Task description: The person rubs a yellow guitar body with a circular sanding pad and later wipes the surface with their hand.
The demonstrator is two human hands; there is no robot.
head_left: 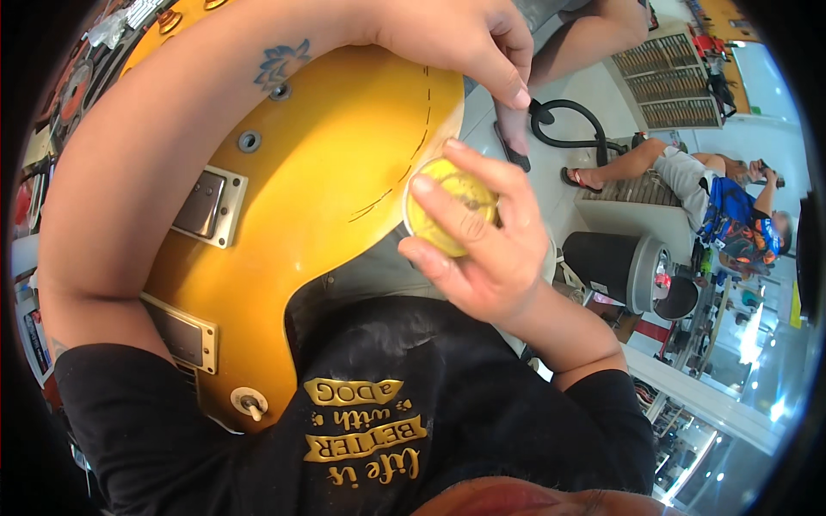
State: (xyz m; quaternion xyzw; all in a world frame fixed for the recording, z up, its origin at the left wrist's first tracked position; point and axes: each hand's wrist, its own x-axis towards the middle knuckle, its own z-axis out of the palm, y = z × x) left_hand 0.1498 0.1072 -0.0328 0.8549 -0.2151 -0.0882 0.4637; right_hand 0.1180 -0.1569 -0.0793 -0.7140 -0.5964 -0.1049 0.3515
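The yellow disc (460, 189) sits at the curved edge of the golden guitar body (335, 163), just above the lap, with the fingers of the right grip (503, 249) bent over its face and the thumb low near its rim, pinching it. It looks light and fairly stiff, so a loose hold around the rim with two fingers across the top should steady it, though its smooth-looking face may slip under damp fingertips. The left grip (473, 39) hangs past the far edge of the guitar body, fingers curled and thumb pointing down; it is hard to tell from this angle whether they pinch anything. The guitar body itself probably handles as heavy and rigid, and its glossy finish would likely mark easily, so the thick outer edge seems a better place to hold than the broad face, well away from the metal pickups (200, 205) and the small switch (250, 404) that stands up from the surface.
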